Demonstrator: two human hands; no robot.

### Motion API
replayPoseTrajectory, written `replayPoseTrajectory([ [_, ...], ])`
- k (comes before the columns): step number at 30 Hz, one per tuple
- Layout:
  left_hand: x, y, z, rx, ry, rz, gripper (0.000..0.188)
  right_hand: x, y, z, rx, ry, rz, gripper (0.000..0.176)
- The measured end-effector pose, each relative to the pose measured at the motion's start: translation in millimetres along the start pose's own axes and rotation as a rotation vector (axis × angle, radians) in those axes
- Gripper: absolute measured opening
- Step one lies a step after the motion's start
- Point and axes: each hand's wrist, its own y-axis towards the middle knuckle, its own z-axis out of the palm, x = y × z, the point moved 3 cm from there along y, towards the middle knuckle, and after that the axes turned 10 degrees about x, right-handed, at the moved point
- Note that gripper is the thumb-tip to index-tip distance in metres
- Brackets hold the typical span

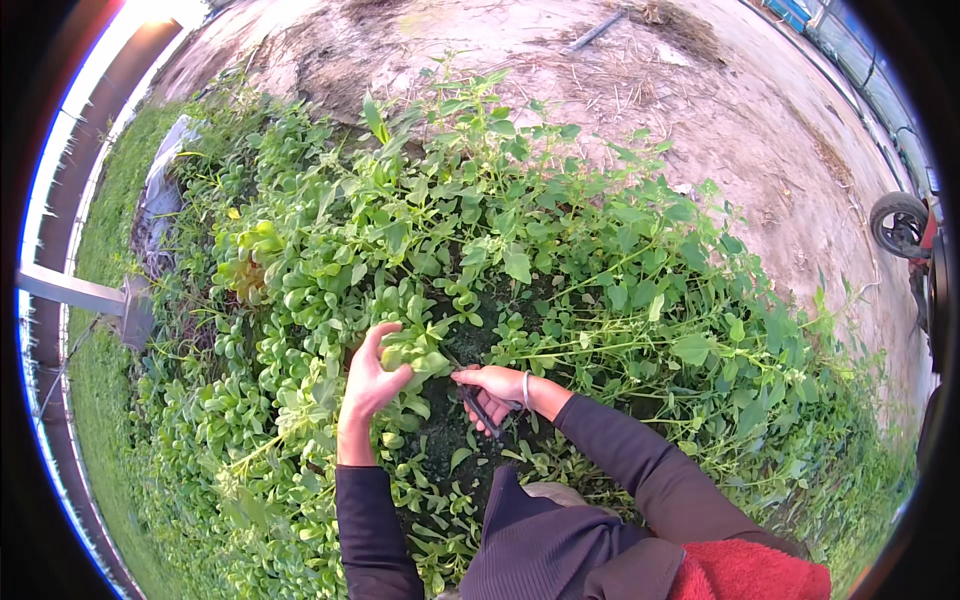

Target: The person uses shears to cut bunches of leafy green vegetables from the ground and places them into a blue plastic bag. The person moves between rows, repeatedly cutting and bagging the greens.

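My left hand curls around a small leafy green plant, with thumb and fingers at its leaves. Close by on the right is my right hand, with a bangle on the wrist. It holds a black-handled cutting tool, seemingly scissors. The tool's tip is hidden by the fingers and leaves near the plant's base, so I cannot tell if it touches the stem. Dark bare soil shows below the hands, with scattered cut or fallen leaves on it.
Dense low greens spread to the left. Tall branching weeds lean in from the right and far side. Beyond runs a pale dirt path with a pipe. A wheel stands far right, a metal post left.
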Motion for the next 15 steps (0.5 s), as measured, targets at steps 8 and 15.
replayPoseTrajectory([
  [8,11,17,29,-0.145,0.769,0.043,0.049,-9,12,-3,-0.101,0.025,-0.078,0.057],
  [15,60,12,0,-0.285,0.142,-0.087,0.036,1,5,10,-0.1,0.004,-0.031,0.06],
])
